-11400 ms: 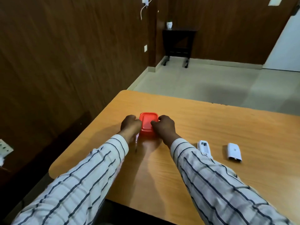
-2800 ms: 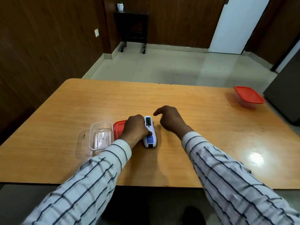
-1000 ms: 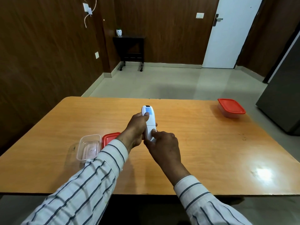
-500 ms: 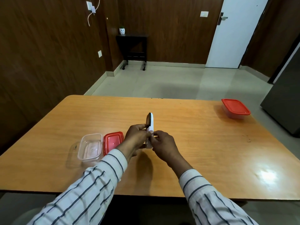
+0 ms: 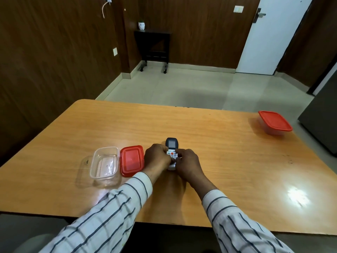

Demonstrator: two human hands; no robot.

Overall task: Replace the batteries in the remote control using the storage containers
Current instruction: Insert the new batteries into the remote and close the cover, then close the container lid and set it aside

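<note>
Remote [image 5: 171, 149]: face up with its screen away from the person, low over the table [image 5: 218, 143] near the front edge, clasped on one side by the left hand [image 5: 157, 157] and on the other by the right hand [image 5: 187, 162]. Just left of the hands: red lid [image 5: 131, 160], then an open clear tub [image 5: 104, 164], side by side. Far right corner: lidded tub [image 5: 275, 122], well apart.

The remote control's [image 5: 171, 150] lower half is hidden — covered by both hands' fingers [image 5: 179, 154].
</note>
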